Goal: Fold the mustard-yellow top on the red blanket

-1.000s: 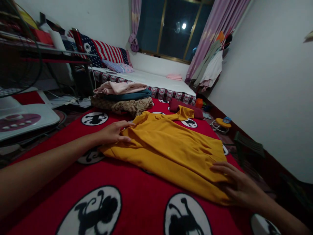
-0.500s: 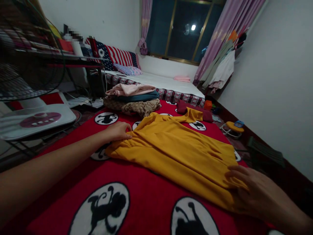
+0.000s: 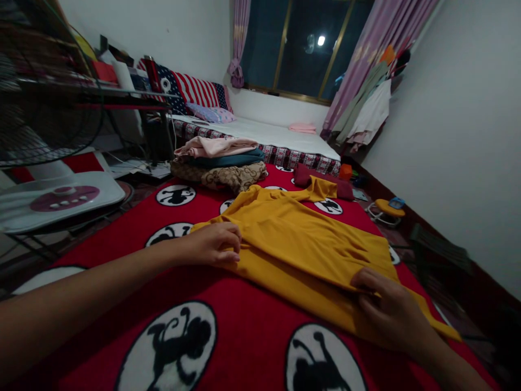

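A mustard-yellow high-necked shirt lies spread on a red blanket with black-and-white animal ovals. My left hand has its fingers closed on the near left part of the shirt. At the near right, my right hand pinches the cloth between thumb and fingers. Between the two hands a fold of the upper layer runs taut, slightly raised over the layer beneath. The shirt's collar points away from me, and one sleeve end sticks out past my right hand.
Behind the shirt sits a stack of folded clothes, with a folded dark red garment to its right. A fan stands at the left beside a cluttered desk. A bed lies beyond; a yellow stool is at the right.
My left hand has moved right and nearer along the shirt. My right hand has shifted left and gripped the cloth, uncovering the sleeve end. The near fold now stands more raised.
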Demonstrator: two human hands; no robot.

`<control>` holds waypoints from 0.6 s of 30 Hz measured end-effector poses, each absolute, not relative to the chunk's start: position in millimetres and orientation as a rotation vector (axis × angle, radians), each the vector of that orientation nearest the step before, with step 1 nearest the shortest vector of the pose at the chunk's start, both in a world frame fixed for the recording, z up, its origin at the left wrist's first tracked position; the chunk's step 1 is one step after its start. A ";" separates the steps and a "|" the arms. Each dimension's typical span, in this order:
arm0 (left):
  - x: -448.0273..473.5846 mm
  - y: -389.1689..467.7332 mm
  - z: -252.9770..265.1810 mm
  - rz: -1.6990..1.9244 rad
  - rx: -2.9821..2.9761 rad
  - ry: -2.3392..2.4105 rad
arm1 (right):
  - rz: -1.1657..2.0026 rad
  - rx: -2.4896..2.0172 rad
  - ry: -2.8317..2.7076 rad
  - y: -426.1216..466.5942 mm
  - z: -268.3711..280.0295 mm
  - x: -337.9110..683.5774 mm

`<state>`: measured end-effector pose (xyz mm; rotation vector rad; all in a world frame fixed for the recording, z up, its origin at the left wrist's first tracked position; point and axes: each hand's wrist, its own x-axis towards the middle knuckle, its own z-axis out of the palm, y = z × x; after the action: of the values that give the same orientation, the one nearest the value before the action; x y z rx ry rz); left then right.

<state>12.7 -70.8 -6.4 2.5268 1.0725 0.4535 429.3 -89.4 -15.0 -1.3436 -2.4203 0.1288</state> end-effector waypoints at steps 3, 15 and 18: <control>4.3 -77.7 -2.7 0.439 2.535 1.098 | 0.148 -1.268 -2.413 -98.4 -14.4 439.4; -5.6 -88.9 -3.8 0.208 2.653 1.131 | 0.053 -1.127 -2.542 -118.8 -31.0 435.2; -5.1 -95.9 13.8 0.157 2.568 1.147 | 0.044 -1.135 -2.460 -118.3 -25.8 439.7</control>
<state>-5.1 -95.9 13.8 2.5676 1.1474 0.1572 439.7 -118.3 -25.8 -1.1354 -2.4604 0.0437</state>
